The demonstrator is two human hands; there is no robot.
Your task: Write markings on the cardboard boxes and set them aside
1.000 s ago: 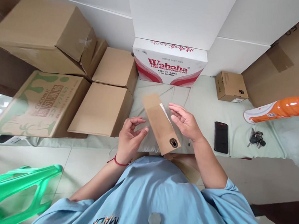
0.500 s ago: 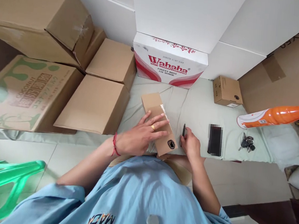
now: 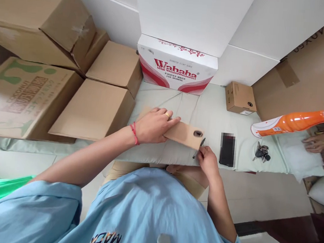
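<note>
My left hand [image 3: 155, 125], with a red string bracelet and a ring, lies over a small brown cardboard box [image 3: 185, 135] and grips it across its far part. A dark oval hole mark shows near the right end of the box. The box's left end is blurred and partly hidden behind my hand. My right hand [image 3: 208, 159] is closed by the right end of the box, with a black pen [image 3: 202, 142] in its fingers. The pen slants past the box's corner.
A black phone [image 3: 227, 151], keys [image 3: 262, 152] and an orange bottle [image 3: 296, 122] are on the right. Behind stand a white Wahaha carton [image 3: 176, 68] and a small box [image 3: 240, 97]. Larger cartons [image 3: 90, 110] fill the left. Another person's hand [image 3: 315, 144] is at the right edge.
My left hand has turned the small box from steeply slanted to nearly crosswise, and its marked end has swung up and right. The pen now tilts more. Another person's hand has appeared at right.
</note>
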